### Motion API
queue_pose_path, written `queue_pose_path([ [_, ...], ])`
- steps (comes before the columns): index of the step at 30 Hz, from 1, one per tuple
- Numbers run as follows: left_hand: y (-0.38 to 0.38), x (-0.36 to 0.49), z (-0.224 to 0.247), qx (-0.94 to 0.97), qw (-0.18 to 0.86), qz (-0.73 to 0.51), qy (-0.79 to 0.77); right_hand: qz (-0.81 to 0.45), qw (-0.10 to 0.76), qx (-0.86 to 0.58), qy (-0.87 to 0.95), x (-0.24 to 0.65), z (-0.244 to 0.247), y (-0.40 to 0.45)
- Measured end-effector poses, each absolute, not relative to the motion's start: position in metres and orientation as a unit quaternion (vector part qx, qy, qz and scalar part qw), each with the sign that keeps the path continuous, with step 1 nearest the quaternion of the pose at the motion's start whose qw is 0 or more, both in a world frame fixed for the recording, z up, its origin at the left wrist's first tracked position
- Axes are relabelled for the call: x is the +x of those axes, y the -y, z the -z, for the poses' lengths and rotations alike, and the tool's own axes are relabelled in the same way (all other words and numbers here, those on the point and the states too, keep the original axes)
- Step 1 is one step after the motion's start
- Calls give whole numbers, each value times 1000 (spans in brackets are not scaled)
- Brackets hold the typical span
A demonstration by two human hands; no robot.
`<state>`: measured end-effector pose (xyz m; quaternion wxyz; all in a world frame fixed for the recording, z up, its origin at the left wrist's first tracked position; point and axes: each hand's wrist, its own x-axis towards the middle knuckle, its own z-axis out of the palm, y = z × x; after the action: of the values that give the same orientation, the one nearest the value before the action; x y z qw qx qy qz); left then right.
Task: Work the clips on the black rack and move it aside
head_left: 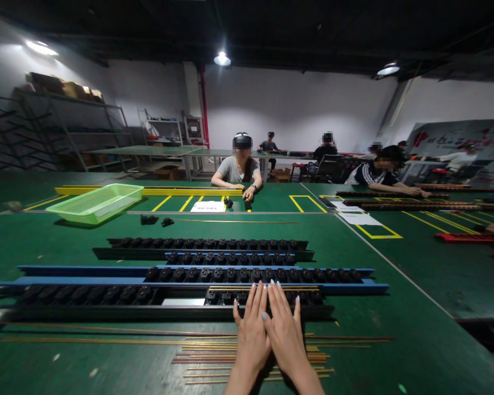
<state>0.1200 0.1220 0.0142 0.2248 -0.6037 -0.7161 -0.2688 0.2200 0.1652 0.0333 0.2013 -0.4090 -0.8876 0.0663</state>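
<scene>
Where the hands rest: the left hand (251, 343) and right hand (286, 334) lie side by side, open and palms down, fingers extended, gripping nothing.
Fingertips: on or just over several thin brass rods (226, 288), which lie lengthwise in the black jig rail (168, 312) directly ahead of the hands.
Under the wrists: loose brass rods (206, 347) lie lengthwise in a long spread on the green worktop (415, 285), just nearer than the black jig rail.
Next rails: a blue rail (86, 270) carries a row of black clamps (251, 275); just beyond it, a second black rail (148, 254) carries two more rows.
Farther along the worktop: two small black parts (149, 219) sit beside a single long rod (234, 221); a green plastic basket (94, 203) stands to the left, in front of a yellow rail (181, 192), and a sheet of paper (208, 206) lies near the rail.
Co-workers: a seated person (236, 170) in a dark headset faces this way, hands at the far edge of the worktop; another person (374, 178), in a striped jacket, leans over a neighbouring worktop at right.
Back wall: metal shelving (66, 126) holds cartons.
</scene>
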Motion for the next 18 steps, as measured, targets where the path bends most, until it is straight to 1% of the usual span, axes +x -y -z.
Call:
queue_pose_path([
  [4, -125, 121, -9, -597, 229, 259, 724, -58, 208, -406, 888, 220, -35, -164],
  [10, -131, 131, -4, -579, 268, 241, 731, -71, 199, -417, 884, 219, -36, -165],
  [18, -131, 136, -11, -586, 293, 244, 715, -82, 195, -421, 882, 219, -34, -164],
])
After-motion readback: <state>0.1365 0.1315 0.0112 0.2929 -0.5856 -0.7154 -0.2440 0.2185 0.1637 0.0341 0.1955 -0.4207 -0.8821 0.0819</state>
